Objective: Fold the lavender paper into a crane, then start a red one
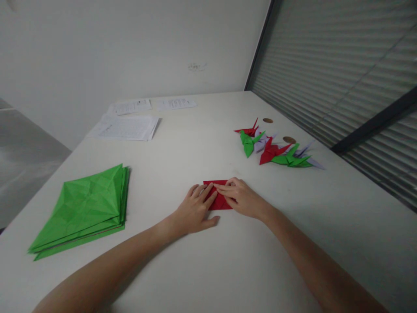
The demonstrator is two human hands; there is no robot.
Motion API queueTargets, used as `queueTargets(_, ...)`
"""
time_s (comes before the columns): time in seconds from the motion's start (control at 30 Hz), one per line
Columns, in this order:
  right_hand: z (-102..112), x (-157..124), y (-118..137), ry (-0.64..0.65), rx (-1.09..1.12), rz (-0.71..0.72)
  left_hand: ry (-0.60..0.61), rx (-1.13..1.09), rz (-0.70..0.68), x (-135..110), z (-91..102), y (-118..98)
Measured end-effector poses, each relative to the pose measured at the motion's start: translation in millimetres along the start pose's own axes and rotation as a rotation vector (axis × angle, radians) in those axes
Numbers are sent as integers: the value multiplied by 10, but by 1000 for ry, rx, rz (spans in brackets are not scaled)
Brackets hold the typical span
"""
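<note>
A folded red sheet of origami paper point(221, 201) lies flat on the white table in front of me. My left hand point(195, 211) rests on its left part, fingers stretched out and spread, thumb on the table below. From the other side my right hand point(243, 197) reaches over the paper. Its foremost fingers are extended and press on the sheet near my left fingertips, while its other fingers bend at the upper edge. Both hands partly cover the paper, so its exact folds are hidden.
A stack of creased green paper point(91, 200) lies at the left. Several red, green and pale purple folded paper cranes point(273, 150) sit at the right, near two round brown holes or discs point(289, 140). Printed sheets point(127, 127) lie at the back left. Window blinds point(339, 65) border the right.
</note>
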State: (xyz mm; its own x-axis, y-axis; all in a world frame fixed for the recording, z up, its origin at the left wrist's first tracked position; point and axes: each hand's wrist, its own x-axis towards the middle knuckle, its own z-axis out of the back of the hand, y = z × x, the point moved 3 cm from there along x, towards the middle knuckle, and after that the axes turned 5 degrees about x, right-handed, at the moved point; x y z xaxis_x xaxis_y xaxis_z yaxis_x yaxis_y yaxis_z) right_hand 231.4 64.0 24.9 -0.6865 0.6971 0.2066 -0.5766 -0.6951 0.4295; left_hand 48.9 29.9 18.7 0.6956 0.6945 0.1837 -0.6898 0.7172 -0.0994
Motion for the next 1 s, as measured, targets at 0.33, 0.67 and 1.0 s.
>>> queueTargets(0.33, 4, -7, -1, -22, 6, 15, -4, -64, -20, 32, -7, 53)
queueTargets(0.67, 14, 10, 19, -21, -1, -3, -35, -37, -7, 14, -8, 26)
queueTargets(1.0, 18, 17, 21, -25, 25, -5, -36, -16, -7, 4, -9, 22)
